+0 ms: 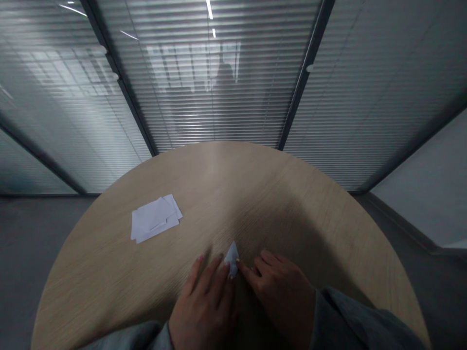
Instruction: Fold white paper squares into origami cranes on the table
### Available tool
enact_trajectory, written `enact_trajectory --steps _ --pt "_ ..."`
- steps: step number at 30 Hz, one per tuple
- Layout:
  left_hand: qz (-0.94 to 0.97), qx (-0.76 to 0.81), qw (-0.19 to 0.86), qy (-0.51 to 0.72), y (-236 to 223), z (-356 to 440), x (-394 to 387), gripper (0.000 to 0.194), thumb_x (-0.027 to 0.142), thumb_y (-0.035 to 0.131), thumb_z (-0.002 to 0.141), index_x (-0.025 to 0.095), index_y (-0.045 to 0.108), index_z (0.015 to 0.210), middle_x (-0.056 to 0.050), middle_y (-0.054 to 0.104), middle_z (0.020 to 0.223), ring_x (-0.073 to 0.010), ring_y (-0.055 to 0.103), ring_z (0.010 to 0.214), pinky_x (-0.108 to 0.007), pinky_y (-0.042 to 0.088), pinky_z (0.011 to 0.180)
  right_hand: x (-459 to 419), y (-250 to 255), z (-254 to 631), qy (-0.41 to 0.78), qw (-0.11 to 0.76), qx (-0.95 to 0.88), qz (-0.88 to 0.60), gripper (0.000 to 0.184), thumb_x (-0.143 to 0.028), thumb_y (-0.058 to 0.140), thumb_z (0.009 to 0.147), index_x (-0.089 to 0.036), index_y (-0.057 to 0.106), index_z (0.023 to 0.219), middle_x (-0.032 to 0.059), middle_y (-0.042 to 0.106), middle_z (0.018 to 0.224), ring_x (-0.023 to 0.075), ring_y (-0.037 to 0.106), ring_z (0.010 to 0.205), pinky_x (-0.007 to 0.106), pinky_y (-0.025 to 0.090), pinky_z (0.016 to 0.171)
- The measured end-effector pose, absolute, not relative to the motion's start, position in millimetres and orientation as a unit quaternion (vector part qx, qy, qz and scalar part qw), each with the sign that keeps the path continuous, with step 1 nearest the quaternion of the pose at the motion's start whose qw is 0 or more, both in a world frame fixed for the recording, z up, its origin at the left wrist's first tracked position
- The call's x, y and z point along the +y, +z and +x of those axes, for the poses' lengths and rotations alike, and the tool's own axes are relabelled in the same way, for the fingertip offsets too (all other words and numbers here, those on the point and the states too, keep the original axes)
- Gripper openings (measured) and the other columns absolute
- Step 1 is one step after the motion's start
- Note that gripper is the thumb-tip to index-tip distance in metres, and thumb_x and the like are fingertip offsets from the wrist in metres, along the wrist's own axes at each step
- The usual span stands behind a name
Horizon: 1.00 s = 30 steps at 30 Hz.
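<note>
A small piece of white folded paper lies on the table near its front edge, its sharp tip pointing away from me. My left hand rests flat on the wood with its fingers spread, and some fingertips press on the paper's left side and lower part. From the right, my right hand reaches in with a fingertip against the paper's right edge, its other fingers curled in. The lower end of the paper is partly hidden by my fingers.
A loose stack of white paper sheets lies at the left on the round wooden table. Beyond the table's far edge stand glass panels with blinds and dark frames. A pale wall is at the right.
</note>
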<state>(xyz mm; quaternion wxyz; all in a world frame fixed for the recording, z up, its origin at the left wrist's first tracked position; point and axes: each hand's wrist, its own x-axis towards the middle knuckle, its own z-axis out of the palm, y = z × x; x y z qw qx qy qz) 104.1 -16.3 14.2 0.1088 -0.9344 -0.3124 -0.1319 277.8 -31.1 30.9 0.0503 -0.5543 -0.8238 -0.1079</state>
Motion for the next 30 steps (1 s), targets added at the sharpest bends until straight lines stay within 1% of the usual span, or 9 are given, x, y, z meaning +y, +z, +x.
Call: enact_trajectory --steps 3,6,10,13,16,20,23,27,30 --pt "-0.920 -0.346 0.104 -0.154 18.4 106.0 -13.2 0.027 0.027 0.050 0.088 0.022 0.067 0.108 -0.003 0.067 0.119 -0.0282 0.060 0.110 -0.051 0.047 0.094 -32.0 30.3 278.2 -0.109 0.053 -0.824 -0.553 0.017 -0.013 0.067 0.078 -0.022 0.070 0.093 0.0024 0.066 0.066 0.0195 0.059 0.064 0.032 0.038 0.056" --pt "-0.925 -0.338 0.096 -0.141 21.0 106.1 -10.0 0.029 0.032 0.048 0.089 0.020 0.065 0.110 -0.003 0.067 0.119 -0.0289 0.059 0.111 -0.051 0.047 0.093 -31.2 30.0 277.9 -0.109 0.062 -0.820 -0.558 0.017 -0.012 0.066 0.078 -0.022 0.070 0.091 0.0027 0.066 0.067 0.0195 0.059 0.065 0.031 0.038 0.057" --pt "-0.933 -0.327 0.096 -0.113 21.1 104.4 -8.1 0.030 0.028 0.049 0.089 0.018 0.063 0.113 -0.005 0.066 0.120 -0.0281 0.058 0.113 -0.049 0.046 0.094 -27.6 32.3 277.3 -0.078 0.058 -0.815 -0.572 0.015 -0.010 0.063 0.079 -0.022 0.070 0.086 0.0028 0.067 0.072 0.0208 0.060 0.070 0.032 0.040 0.060" --pt "-0.935 -0.324 0.098 -0.104 19.8 104.2 -8.0 0.030 0.022 0.048 0.088 0.018 0.063 0.114 -0.005 0.066 0.121 -0.0268 0.058 0.114 -0.048 0.044 0.096 -25.9 33.0 277.2 -0.063 0.053 -0.819 -0.567 0.022 -0.010 0.060 0.082 -0.021 0.068 0.099 0.0031 0.068 0.075 0.0211 0.061 0.072 0.032 0.041 0.061" --pt "-0.933 -0.324 0.103 -0.117 16.5 105.0 -8.4 0.032 0.024 0.046 0.090 0.015 0.061 0.116 -0.007 0.066 0.120 -0.0270 0.058 0.113 -0.047 0.043 0.098 -25.5 31.0 276.9 -0.060 0.031 -0.823 -0.564 0.030 -0.012 0.058 0.084 -0.022 0.064 0.112 0.0037 0.068 0.075 0.0213 0.061 0.072 0.032 0.041 0.060" --pt "-0.930 -0.318 0.125 -0.135 10.5 104.8 -8.9 0.032 0.027 0.046 0.091 0.016 0.060 0.119 -0.006 0.066 0.120 -0.0273 0.059 0.111 -0.046 0.045 0.095 -24.5 30.3 276.7 -0.043 0.000 -0.814 -0.579 0.033 -0.011 0.055 0.086 -0.023 0.062 0.117 0.0047 0.069 0.074 0.0214 0.063 0.073 0.032 0.042 0.061" --pt "-0.935 -0.296 0.145 -0.132 8.8 103.4 -9.4 0.033 0.030 0.045 0.092 0.015 0.061 0.117 -0.009 0.066 0.120 -0.0290 0.059 0.110 -0.047 0.048 0.091 -23.2 33.8 277.5 -0.010 -0.016 -0.817 -0.576 0.034 -0.011 0.053 0.088 -0.023 0.061 0.118 0.0049 0.070 0.076 0.0214 0.063 0.075 0.032 0.043 0.063" --pt "-0.936 -0.287 0.160 -0.131 9.6 102.8 -10.3 0.030 0.026 0.044 0.093 0.014 0.062 0.115 -0.011 0.065 0.120 -0.0290 0.059 0.111 -0.047 0.048 0.091 -21.9 36.8 279.0 0.015 -0.025 -0.814 -0.580 0.037 -0.011 0.050 0.089 -0.025 0.059 0.121 0.0048 0.070 0.077 0.0221 0.063 0.077 0.033 0.043 0.063" --pt "-0.937 -0.278 0.168 -0.125 9.0 103.7 -10.7 0.029 0.023 0.044 0.093 0.013 0.063 0.112 -0.012 0.066 0.119 -0.0294 0.060 0.110 -0.048 0.048 0.091 -21.0 35.2 279.7 0.010 -0.020 -0.814 -0.581 0.038 -0.011 0.049 0.089 -0.025 0.058 0.124 0.0052 0.070 0.078 0.0223 0.063 0.077 0.033 0.043 0.063"
